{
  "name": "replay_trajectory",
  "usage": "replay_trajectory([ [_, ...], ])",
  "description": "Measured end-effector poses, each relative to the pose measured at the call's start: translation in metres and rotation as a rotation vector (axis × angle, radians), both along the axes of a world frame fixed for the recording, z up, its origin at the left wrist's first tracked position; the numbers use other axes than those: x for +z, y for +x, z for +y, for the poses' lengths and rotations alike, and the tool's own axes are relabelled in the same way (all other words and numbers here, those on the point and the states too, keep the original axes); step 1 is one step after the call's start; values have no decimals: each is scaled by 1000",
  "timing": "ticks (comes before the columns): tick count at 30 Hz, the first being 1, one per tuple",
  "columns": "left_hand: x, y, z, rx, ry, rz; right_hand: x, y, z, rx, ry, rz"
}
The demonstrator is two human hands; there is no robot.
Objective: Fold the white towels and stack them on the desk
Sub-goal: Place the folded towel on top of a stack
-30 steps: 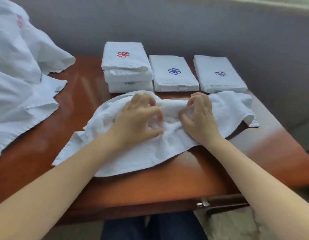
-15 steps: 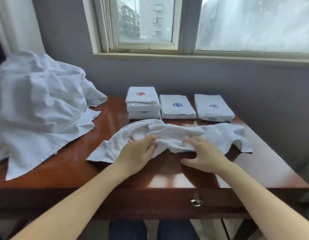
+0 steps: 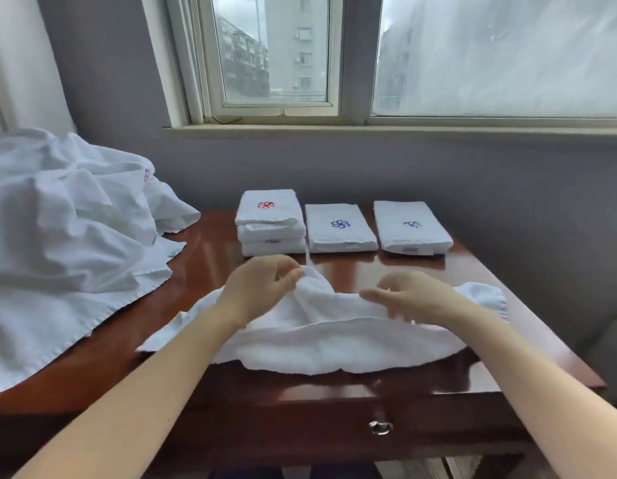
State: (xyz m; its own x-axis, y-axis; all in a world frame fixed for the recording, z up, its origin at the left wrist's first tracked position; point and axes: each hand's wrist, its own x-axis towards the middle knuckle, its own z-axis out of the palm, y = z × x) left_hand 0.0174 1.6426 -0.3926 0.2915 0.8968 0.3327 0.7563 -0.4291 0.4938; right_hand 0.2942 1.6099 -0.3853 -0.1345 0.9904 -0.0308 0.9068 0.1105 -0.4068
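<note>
1. White terry cloth, the unfolded towel (image 3: 334, 337), is laid crumpled across the near middle of the desk (image 3: 210, 257), its long axis running left to right.
2. A raised peak of it is pinched by the left hand (image 3: 262, 285).
3. The right hand (image 3: 414, 299) is held over the towel's right half, fingers loosely extended; contact cannot be told.
4. The folded stack (image 3: 270, 223) is seen farther back.

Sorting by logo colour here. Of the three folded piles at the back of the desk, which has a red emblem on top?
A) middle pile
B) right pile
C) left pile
C: the left pile bears a red emblem; the middle pile and right pile show blue ones.
</note>
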Motion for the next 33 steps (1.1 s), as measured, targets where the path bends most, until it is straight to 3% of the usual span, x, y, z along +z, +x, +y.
replay_trajectory([
  [4, 12, -11, 35, 69, -152, -37, -5, -12, 19, -88, 224, 28],
  [9, 1, -29, 53, 63, -281, 102, -16, -53, 49, -21, 129, 66],
  [16, -16, -75, 55, 115, -453, 37, -30, -98, 78, 13, 52, 3],
  [21, -26, -90, 58, 128, -517, -21, -32, -107, 88, -11, -43, 72],
  [24, -27, -84, 58, 60, -488, 31, -32, -111, 90, -19, -81, 176],
  [27, -23, -69, 51, -3, -480, 71, -29, -110, 88, 9, -36, 405],
  [30, -14, -53, 46, -30, -390, 23, -14, -101, 84, 53, 23, 663],
  [33, 9, -41, 45, 7, -264, -133, 7, -89, 76, 109, 18, 739],
])
